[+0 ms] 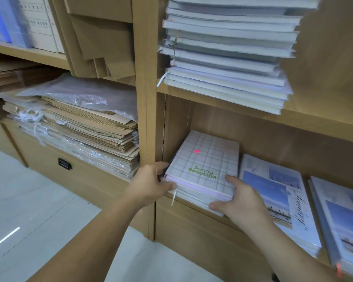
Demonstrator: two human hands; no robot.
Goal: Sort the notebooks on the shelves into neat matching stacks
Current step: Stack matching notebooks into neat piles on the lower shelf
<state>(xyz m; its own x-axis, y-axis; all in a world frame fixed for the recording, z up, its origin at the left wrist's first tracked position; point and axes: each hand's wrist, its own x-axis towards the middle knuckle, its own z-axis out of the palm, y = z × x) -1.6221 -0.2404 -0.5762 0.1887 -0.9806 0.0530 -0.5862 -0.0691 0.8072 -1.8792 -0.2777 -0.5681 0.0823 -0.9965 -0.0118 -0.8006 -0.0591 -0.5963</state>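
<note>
Left hand (151,181) and right hand (242,202) are gripping the stack (207,165) by its two sides — squaring it, I think — it is sitting at the left end of the lower shelf (178,123)

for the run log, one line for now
grid notebook stack on lower shelf | left hand grips left edge | right hand grips front corner
</note>
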